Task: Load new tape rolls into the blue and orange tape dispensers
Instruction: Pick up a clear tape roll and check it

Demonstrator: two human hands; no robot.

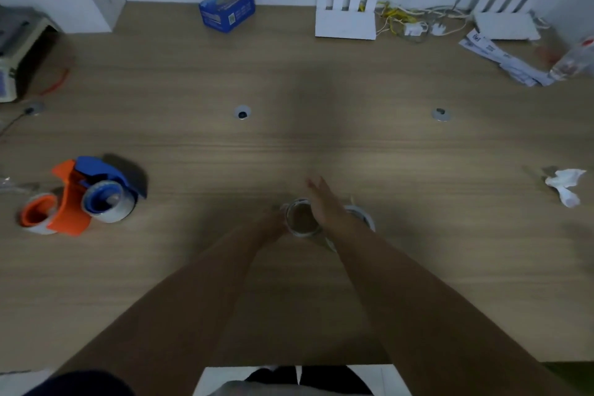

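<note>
A clear tape roll [302,219] is tilted up at the middle of the wooden table [321,138], its brown core facing me. My left hand [273,227] holds it by its left side; the fingers are dim and blurred. My right hand [321,202] reaches over the roll's right edge with straight fingers. A second tape roll [363,217] lies just right, partly hidden by my right forearm. Far left lie the orange tape dispenser [64,202] and the blue tape dispenser [106,183], touching each other, each with a roll on its hub.
At the back stand a blue box [226,8], two white routers [345,13] [504,26] with cables, and papers [501,58]. A crumpled tissue [564,185] lies at the right. A machine [19,51] sits at the far left. Cable grommets [242,112] dot the table.
</note>
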